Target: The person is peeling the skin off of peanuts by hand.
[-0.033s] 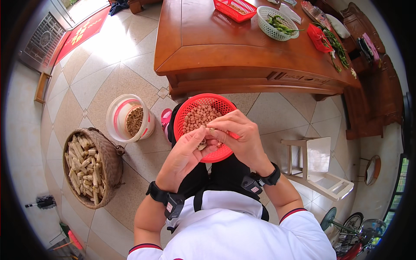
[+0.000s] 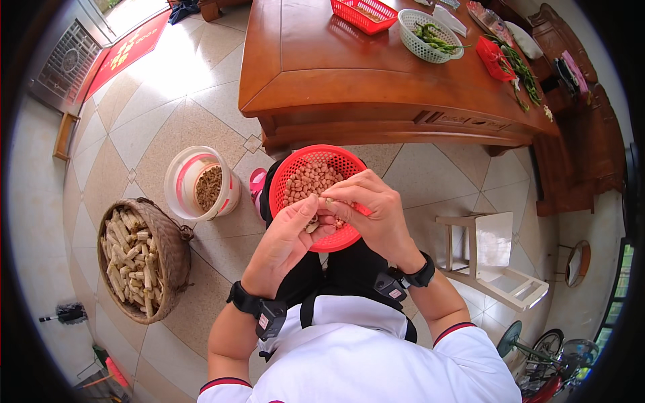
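Observation:
My left hand and my right hand meet over a red perforated plastic basket on my lap. Thumbs and fingertips of both pinch one small pale peanut, partly hidden by the fingers. Curled beneath it, the left fingers also hold pale shell pieces. Many shelled pinkish peanut kernels lie in the basket. A few more show below my fingers, near its right side.
Left of my legs stands a white bucket with brown shells inside. Beside it is a woven basket of corn cobs. A wooden table stands ahead, bearing baskets and green vegetables. A white stool is at right.

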`<state>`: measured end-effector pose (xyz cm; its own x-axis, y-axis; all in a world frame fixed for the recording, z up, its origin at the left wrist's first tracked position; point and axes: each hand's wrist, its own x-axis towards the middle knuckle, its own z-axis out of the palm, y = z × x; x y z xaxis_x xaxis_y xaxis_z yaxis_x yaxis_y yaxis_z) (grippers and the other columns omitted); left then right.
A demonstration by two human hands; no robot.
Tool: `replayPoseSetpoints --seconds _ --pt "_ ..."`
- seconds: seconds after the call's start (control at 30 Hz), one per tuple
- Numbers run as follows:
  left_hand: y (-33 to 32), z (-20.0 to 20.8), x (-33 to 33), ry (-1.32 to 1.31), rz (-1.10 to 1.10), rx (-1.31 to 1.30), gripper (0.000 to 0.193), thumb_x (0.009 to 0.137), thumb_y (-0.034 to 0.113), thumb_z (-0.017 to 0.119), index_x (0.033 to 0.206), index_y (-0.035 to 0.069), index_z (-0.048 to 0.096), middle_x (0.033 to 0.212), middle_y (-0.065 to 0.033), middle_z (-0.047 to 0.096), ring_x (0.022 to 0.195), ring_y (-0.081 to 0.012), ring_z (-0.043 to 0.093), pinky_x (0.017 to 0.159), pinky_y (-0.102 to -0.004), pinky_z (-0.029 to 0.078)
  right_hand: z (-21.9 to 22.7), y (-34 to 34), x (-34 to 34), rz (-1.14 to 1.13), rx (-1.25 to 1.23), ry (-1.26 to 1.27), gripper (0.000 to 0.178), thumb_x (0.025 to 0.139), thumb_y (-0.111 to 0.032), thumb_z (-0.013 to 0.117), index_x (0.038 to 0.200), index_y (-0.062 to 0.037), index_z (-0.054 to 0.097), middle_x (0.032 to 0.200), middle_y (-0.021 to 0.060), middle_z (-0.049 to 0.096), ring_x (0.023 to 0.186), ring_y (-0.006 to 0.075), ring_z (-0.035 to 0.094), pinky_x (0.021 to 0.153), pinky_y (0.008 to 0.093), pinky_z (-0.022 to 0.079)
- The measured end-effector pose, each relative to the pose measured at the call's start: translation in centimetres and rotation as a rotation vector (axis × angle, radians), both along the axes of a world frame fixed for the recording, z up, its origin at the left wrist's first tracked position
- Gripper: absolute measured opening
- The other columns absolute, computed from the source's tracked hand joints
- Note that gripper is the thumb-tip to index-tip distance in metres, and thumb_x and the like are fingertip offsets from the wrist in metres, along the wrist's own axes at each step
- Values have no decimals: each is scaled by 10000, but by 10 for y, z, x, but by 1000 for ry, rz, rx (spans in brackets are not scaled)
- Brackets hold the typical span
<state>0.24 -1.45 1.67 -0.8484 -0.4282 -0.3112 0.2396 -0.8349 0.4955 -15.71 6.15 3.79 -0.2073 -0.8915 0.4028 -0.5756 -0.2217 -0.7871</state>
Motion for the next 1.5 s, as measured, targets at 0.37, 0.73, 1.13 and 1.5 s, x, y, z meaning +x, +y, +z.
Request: replayPoseSetpoints --seconds 0.37,0.73,1.13,1.5 --pt "-4 0 2 -39 -68 -16 212 946 256 578 933 53 638 703 84 491 597 8 389 497 -153 312 2 2 4 21 -62 59 130 765 -63 706 878 -27 653 877 67 642 857 248 552 753 349 470" --pt "2 12 -3 -170 66 -73 159 931 200 602 834 75 620 656 97 427 528 15 307 430 -151 226 -21 1 14 35 -15 -427 109 815 -34 679 923 -20 673 925 77 640 890 179 582 763 273 478" --pt "13 15 -13 -219 204 -24 190 944 204 579 777 115 561 641 92 407 516 17 291 415 -150 225 -27 -3 25 -105 -150 -319 132 807 -18 676 938 -15 665 975 72 640 905 200 561 771 292 471" --pt "15 11 -10 -124 227 86 84 951 171 557 883 123 561 697 80 441 563 25 348 426 -118 264 -21 -5 19 -182 -274 171 233 722 -27 742 949 -45 692 960 75 647 850 220 564 736 304 476"
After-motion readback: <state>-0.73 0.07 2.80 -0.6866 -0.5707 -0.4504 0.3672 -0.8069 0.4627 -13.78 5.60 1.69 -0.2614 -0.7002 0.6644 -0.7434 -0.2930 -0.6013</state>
